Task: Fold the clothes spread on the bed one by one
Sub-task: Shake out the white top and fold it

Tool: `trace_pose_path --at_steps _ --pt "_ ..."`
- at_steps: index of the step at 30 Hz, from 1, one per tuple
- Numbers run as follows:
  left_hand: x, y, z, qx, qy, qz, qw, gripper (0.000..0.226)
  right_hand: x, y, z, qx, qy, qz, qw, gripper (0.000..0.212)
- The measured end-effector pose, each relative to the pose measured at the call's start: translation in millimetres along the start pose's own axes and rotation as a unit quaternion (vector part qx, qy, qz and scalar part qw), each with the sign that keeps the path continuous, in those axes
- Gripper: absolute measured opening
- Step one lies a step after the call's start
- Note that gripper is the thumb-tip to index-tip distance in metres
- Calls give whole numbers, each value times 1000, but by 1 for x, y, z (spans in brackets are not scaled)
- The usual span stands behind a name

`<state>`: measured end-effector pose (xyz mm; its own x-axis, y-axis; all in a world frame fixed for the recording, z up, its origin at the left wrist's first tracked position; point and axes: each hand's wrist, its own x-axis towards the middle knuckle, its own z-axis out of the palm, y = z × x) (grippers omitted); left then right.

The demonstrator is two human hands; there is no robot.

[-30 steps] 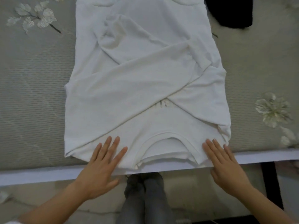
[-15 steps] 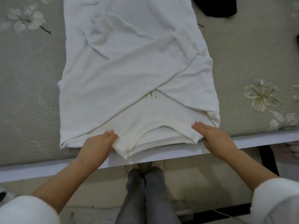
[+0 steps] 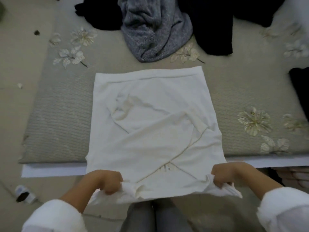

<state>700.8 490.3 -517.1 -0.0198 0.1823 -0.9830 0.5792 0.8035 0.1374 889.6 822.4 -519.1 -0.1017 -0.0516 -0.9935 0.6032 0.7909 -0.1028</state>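
Head camera, sole view: close above bed (image 3: 58, 123), near edge at 6 o'clock; faces steeply down, toward 12 o'clock.

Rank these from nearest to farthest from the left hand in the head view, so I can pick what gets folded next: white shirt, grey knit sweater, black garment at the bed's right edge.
1. white shirt: gripped by the left hand at its near edge.
2. grey knit sweater: far side of the bed, middle.
3. black garment: right edge, partly cut off.
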Motion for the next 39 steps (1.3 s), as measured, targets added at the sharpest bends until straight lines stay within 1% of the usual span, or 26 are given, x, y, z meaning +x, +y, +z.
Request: trace_pose_path --at_steps 1,3,5,7,9,10,12,13,15,17,19,20,21,22,24,25,26,27,29,30,31,32,34,35,37,39 --pt "-3 -1 -4 -19 -13 -9 1000 18 -4 3 -4 15 5 3 1000 6" --pt "-9 -5 -18 -53 2 -15 998 16 -10 3 -18 50 53 -7 997 5" --pt "-12 -12 -40 -96 44 -16 994 20 -15 0 -42 99 124 -27 987 18" --pt "-14 -21 -66 -146 84 -11 986 23 -18 -4 -70 137 194 -49 970 17" --pt "-18 -30 -94 -180 105 1 978 18 -19 -8 -100 160 250 -73 952 15" --pt "-21 -34 -108 -192 116 8 974 12 -20 -11 -115 163 278 -84 943 19" --pt "-24 -43 -135 -212 172 23 962 19 -18 -16 -145 143 333 -101 926 20" --pt "-22 -49 -148 -225 214 30 950 20 -16 -20 -159 136 357 -109 917 18" --pt "-15 -59 -173 -258 288 42 921 16 -10 -26 -185 143 408 -125 893 23" --pt "-5 -68 -197 -284 344 57 893 18 -2 -32 -211 165 453 -132 866 23" --pt "7 -76 -221 -307 395 60 864 18 8 -39 -233 177 480 -139 848 22" --pt "16 -80 -234 -317 422 55 848 24 15 -42 -245 175 493 -140 841 21" --pt "25 -83 -247 -313 453 49 833 29 22 -45 -256 169 508 -140 833 19" --pt "34 -86 -259 -300 484 40 821 28 30 -48 -267 162 527 -138 823 18" --pt "50 -88 -278 -296 529 28 795 22 48 -54 -284 156 568 -115 800 19" --pt "60 -89 -285 -313 533 28 786 20 56 -56 -291 163 580 -103 792 20" --pt "69 -91 -288 -332 521 28 786 17 66 -56 -296 181 580 -93 789 21" --pt "80 -93 -289 -339 499 25 797 13 75 -56 -299 206 568 -83 793 22" --pt "98 -99 -284 -295 454 7 841 12 92 -52 -298 230 513 -43 826 21" --pt "105 -102 -279 -270 447 0 853 16 99 -49 -295 218 489 -23 844 18" --pt "110 -104 -275 -260 462 1 848 18 103 -46 -293 207 479 -10 853 14" --pt "111 -105 -272 -266 489 11 830 17 105 -43 -292 209 487 -11 848 10" --pt "109 -104 -269 -275 552 41 786 15 103 -42 -293 240 535 -44 809 9" --pt "106 -102 -269 -264 578 52 770 16 100 -43 -295 245 561 -63 788 8" --pt "101 -97 -276 -232 618 53 749 17 96 -44 -299 222 604 -82 761 12" --pt "101 -96 -289 -193 649 31 735 21 96 -44 -306 205 631 -85 743 19"
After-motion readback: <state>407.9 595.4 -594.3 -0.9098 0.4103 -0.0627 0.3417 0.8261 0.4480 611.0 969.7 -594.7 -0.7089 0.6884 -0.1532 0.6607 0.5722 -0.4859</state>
